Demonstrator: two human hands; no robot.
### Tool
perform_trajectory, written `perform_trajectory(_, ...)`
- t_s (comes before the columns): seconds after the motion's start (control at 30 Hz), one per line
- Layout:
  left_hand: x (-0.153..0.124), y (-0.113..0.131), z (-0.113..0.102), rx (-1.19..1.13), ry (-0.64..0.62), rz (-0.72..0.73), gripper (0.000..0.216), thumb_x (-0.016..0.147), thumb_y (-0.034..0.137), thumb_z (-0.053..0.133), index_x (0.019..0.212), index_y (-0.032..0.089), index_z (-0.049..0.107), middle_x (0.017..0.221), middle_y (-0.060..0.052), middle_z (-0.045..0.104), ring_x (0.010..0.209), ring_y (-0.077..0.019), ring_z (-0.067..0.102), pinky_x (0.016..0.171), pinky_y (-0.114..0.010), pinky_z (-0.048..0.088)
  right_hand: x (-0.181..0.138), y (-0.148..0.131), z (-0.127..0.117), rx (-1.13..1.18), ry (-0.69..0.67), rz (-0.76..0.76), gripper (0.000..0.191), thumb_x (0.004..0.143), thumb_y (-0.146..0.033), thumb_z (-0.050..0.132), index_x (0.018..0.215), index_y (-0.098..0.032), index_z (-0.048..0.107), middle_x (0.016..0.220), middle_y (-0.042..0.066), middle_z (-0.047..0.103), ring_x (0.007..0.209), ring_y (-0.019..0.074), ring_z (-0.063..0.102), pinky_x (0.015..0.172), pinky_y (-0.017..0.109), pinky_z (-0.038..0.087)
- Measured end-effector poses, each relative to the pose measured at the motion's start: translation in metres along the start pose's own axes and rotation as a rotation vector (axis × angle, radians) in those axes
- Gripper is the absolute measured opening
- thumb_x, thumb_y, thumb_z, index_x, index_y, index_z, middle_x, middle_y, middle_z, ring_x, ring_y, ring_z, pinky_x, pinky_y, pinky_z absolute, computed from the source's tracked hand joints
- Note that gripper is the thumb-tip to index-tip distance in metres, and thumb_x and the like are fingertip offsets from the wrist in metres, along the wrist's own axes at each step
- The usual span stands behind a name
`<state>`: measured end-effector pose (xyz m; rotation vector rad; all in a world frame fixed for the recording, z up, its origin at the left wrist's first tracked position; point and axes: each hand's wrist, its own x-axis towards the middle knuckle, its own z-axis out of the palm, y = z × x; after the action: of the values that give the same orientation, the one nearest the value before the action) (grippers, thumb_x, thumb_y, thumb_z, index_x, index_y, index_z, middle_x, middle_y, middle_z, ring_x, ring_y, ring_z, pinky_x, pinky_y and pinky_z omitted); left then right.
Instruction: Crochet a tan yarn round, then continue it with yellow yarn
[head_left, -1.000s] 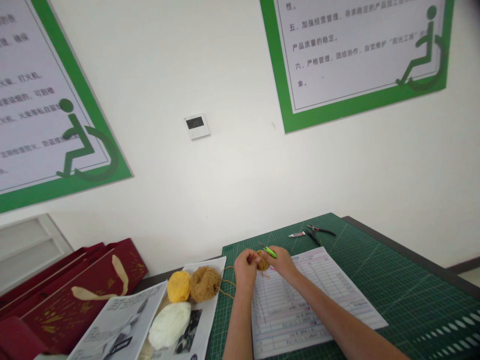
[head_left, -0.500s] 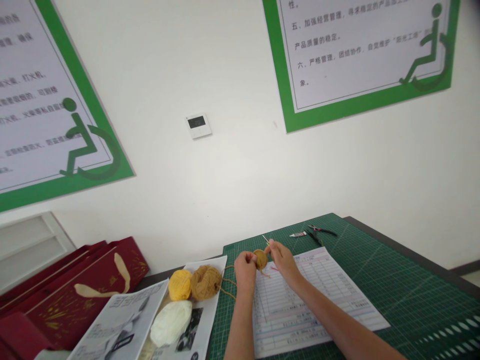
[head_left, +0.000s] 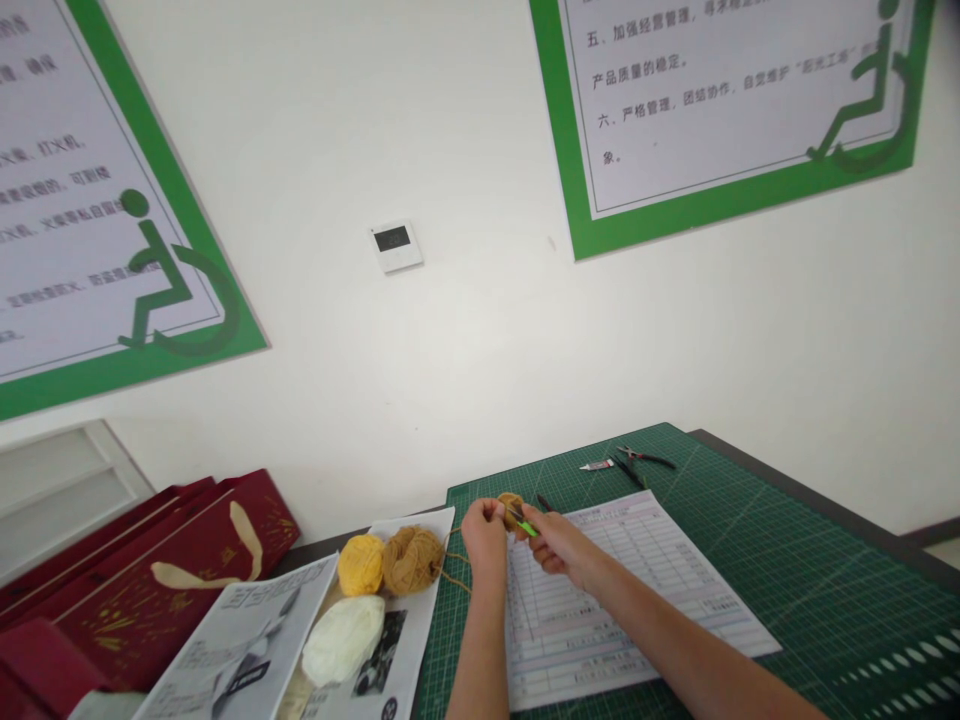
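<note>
Along the right edge of the green mat [head_left: 780, 550], a hand can pass low. Near the far corner, the pliers [head_left: 651, 459] and a small tube [head_left: 597, 465] are obstacles. Across the left edge, a yarn strand [head_left: 456, 581] obstructs low passage; beside this edge lies the brown yarn ball [head_left: 411, 560].

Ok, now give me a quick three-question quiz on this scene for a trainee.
1. True or false: the right hand holds a tool with a green handle.
2. What colour is the yarn bundle nearest the camera? A) brown; B) white; C) yellow.
3. Fill in: the pliers lie on the green ____, beyond the printed sheet.

Key: 1. True. 2. B. 3. Mat.
</note>
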<state>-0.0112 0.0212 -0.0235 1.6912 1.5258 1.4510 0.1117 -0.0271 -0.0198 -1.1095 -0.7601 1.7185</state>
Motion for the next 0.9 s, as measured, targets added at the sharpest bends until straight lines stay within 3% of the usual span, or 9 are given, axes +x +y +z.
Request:
perform_trajectory(0.43, -0.002, 0.007, 0.000, 0.019, -0.020, 0.017, 0.010, 0.069, 0.012, 0.057, 0.061, 0.018, 0.061, 0.060, -0.002, 0.063, 0.060, -0.0179, 0.059, 0.063, -0.029, 0.043, 0.011, 0.006, -0.002, -0.068, 0.045, -0.129, 0.044, 0.094, -0.046, 0.043, 0.067, -0.013, 0.055, 0.044, -0.012, 0.027, 0.030, 0.0008, 0.018, 0.031, 0.014, 0.010)
perform_trajectory(0.9, -0.015, 0.032, -0.001, 0.017, 0.037, 0.016, 0.016, 0.066, 0.009, 0.055, 0.054, 0.020, 0.054, 0.055, 0.001, 0.057, 0.057, -0.0173, 0.055, 0.060, -0.028, 0.040, 0.006, 0.004, -0.003, 0.054, -0.070, -0.173, 0.036, 0.086, -0.044, 0.057, 0.064, -0.017, 0.046, 0.044, -0.014, 0.022, 0.034, 0.0013, 0.014, 0.035, 0.016, 0.006)
